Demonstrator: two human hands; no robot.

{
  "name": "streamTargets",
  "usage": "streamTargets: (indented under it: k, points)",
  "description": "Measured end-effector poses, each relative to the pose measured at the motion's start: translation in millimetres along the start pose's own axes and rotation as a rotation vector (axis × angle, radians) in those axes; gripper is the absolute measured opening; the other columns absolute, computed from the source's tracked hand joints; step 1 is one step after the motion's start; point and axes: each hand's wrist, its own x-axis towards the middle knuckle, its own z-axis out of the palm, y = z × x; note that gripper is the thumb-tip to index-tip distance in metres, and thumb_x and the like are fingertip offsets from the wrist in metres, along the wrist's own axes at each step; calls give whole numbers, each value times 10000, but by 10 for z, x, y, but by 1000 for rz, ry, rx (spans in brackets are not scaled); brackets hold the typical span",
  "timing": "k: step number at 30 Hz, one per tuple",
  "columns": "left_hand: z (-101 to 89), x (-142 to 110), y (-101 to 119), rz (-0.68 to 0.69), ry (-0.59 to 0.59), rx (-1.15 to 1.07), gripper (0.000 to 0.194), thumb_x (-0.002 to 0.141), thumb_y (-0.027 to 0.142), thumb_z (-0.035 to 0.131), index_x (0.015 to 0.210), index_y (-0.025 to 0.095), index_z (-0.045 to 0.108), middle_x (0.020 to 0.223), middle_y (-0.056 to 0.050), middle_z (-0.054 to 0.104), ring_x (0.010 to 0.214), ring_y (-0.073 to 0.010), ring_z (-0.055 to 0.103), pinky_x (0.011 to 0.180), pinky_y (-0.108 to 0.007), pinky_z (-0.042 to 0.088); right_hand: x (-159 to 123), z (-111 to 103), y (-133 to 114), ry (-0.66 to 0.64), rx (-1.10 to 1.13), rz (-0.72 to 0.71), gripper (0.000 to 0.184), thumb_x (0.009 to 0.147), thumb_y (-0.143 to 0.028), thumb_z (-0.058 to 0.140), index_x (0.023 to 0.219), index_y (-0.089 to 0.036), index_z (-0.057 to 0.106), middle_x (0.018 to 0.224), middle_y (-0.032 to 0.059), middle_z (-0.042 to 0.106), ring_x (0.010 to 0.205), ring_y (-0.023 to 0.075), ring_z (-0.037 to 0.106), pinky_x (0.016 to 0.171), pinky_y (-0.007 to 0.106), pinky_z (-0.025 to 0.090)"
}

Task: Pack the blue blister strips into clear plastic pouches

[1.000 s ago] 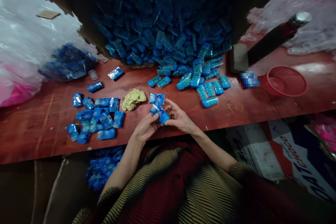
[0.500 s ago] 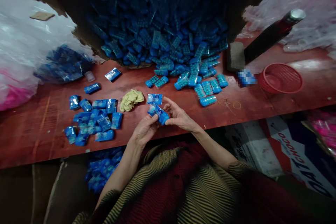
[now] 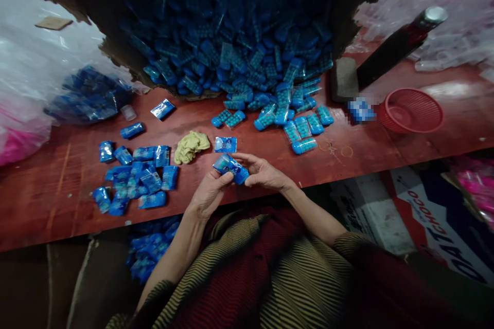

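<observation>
blue packet [image 3: 231, 168], one: located over the red table [image 3: 185, 117], at four o'clock from the yellow cloth [image 3: 192, 147]. left hand [image 3: 210, 190]: clamped on its seven-o'clock edge. right hand [image 3: 266, 174]: closed round its four-o'clock end. handling: probably light, slick outside, firm within; best gripped by both ends.

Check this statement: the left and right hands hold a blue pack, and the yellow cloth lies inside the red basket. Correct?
Not quite: the cloth isn't in the basket; the head view shows it on the table. The left hand and right hand do hold a blue pack.
</observation>
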Motion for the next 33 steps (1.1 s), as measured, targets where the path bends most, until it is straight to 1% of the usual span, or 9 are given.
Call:
streamTargets:
  k: [2,4,8,12,18,22,25,28,33]
  points:
    - [1,9,-34,11,15,-18,366,601,253,793,932,139,688,784,-37,694,676,-120,605,665,-229,461,-3,11,-1,25,-19,9,608,625,-191,768,1195,-260,569,1045,4,618,775,92,555,609,183,477]
    - [19,19,-75,42,51,-47,336,584,279,806,858,123,690,706,-23,673,633,-103,582,647,-218,455,1,37,6,79,-50,-1,523,652,-204,744,1152,-232,595,978,0,625,657,69,531,507,162,448]
    - [82,26,-156,76,125,-100,297,597,314,797,775,117,665,652,-5,639,590,-88,551,619,-217,452,26,96,61,217,-96,-57,415,671,-250,724,1071,-199,626,891,-7,612,558,58,534,427,162,427]
    - [144,11,-180,60,119,-117,291,661,344,751,815,118,652,728,-29,659,645,-121,585,643,-258,480,38,89,133,276,-129,-74,417,702,-306,699,1094,-195,611,834,-10,609,459,33,480,353,150,374]
    - [163,-15,-135,-18,101,-120,293,653,327,756,842,124,661,721,-44,687,724,-186,659,691,-307,519,18,21,150,243,-130,-37,430,757,-335,653,1152,-188,570,792,-17,590,437,30,470,344,155,390]
    - [177,-13,-148,17,121,-107,278,638,306,766,804,107,667,726,-62,702,690,-198,671,705,-335,535,16,28,125,226,-134,-7,417,781,-324,631,1171,-198,555,763,-28,597,435,36,486,376,173,455]
    - [193,-3,-151,42,125,-105,279,645,299,761,823,100,675,767,-70,713,713,-205,678,726,-345,544,27,46,110,256,-121,-10,428,787,-319,626,1191,-212,532,803,-29,591,432,26,477,367,168,468]
    - [169,6,-130,14,102,-112,277,674,280,739,882,108,677,807,-73,719,740,-212,684,755,-362,548,38,53,86,268,-133,-21,467,794,-296,621,1239,-238,489,862,-30,556,446,14,486,369,158,480]
    - [89,18,-83,-70,92,-123,222,719,251,698,900,126,671,838,-79,724,741,-215,688,774,-375,550,59,40,44,201,-153,-32,588,787,-282,633,1326,-296,399,849,-43,487,516,33,539,415,169,526]
